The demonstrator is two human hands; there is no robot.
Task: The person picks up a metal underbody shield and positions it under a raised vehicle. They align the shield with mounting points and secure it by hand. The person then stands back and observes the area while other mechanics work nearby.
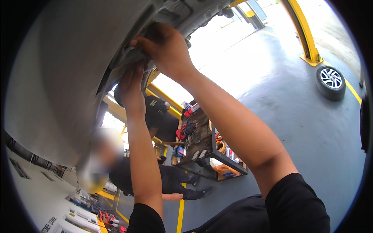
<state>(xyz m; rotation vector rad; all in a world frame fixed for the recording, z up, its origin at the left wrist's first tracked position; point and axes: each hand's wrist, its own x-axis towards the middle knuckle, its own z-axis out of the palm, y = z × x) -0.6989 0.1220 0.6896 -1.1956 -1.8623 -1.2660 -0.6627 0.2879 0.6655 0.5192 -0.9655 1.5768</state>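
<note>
Both my arms reach up to the underside of a raised car [66, 77], at a dark recess behind the edge of its pale body panel. My right hand [171, 52] is closed at this recess, its thumb over a grey piece and its other fingers curled out of sight. What it grips I cannot make out. Just below, my left hand [132, 91] has its fingers stretched upward, with the tips against the lower side of the same grey piece [134, 57]. Nothing is seen held in the left hand.
A tool cart [198, 141] with bottles, a red-and-black item and other supplies stands below my arms. Two people in dark clothes are beyond my left arm. A wheel [331, 82] lies on the grey floor near a yellow lift post [305, 35] at right.
</note>
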